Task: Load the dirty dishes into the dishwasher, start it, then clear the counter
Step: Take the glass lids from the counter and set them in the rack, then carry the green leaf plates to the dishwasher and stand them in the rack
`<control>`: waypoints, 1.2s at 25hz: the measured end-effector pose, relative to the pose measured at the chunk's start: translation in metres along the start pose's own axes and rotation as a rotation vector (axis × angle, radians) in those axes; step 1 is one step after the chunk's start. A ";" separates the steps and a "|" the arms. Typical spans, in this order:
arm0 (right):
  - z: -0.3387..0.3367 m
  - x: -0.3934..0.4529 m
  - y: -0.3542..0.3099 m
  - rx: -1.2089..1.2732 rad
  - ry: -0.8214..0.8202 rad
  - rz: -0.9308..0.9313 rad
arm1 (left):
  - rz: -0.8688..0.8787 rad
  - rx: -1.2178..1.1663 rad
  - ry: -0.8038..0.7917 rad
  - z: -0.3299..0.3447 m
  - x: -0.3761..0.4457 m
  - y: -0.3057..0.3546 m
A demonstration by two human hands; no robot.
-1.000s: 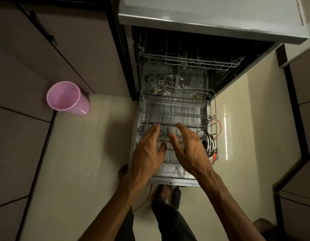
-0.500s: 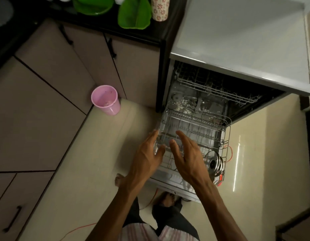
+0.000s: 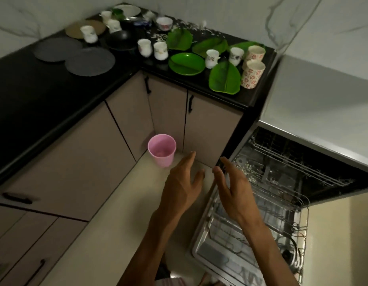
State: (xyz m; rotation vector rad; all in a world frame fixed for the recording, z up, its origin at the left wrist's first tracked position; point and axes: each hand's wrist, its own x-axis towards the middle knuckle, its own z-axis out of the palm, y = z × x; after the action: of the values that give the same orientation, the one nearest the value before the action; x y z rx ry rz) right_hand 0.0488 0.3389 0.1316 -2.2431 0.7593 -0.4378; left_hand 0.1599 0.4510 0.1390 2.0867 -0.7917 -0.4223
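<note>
Both hands empty, fingers spread and relaxed: left hand [image 3: 184, 184] hung over the floor, right hand [image 3: 233, 187] just beside it over the near left corner of the pulled-out lower rack [image 3: 259, 219]. Neither touched anything.

Dirty dishes sat well apart from both hands, up and ahead on the black counter [image 3: 44, 96], which wrapped round the corner. Nearest group lay at the counter's right end, next to the dishwasher [image 3: 315, 112]: leaf plate [image 3: 224, 78], two flowered tumblers [image 3: 252, 74], round green plate [image 3: 186, 63], white cups [image 3: 212, 58]. Grey plates [image 3: 90, 61] and more cups lay further left and back.

Leaf plate's long axis ran roughly front to back, near end towards the counter edge. Right hand probably had the shorter reach to it and the tumblers; left hand was better placed for the green plate.

Rack looked almost empty, so loading was barely begun. Pink bin [image 3: 162, 150] stood on the floor ahead of the left hand, beside the cabinet.
</note>
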 end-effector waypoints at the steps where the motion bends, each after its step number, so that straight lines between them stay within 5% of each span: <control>1: 0.008 0.007 -0.012 0.003 0.009 -0.002 | -0.006 -0.002 0.008 -0.014 0.006 -0.006; 11: 0.059 0.055 -0.067 -0.011 0.035 0.033 | -0.028 -0.054 0.059 -0.096 0.042 -0.046; 30: 0.031 0.208 -0.051 0.023 0.069 -0.086 | -0.059 -0.037 0.074 -0.093 0.180 0.001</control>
State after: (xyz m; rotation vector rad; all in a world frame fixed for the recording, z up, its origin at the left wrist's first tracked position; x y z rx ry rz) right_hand 0.2444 0.2529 0.1649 -2.2549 0.6906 -0.5654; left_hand 0.3436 0.3855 0.1921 2.0832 -0.6761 -0.3869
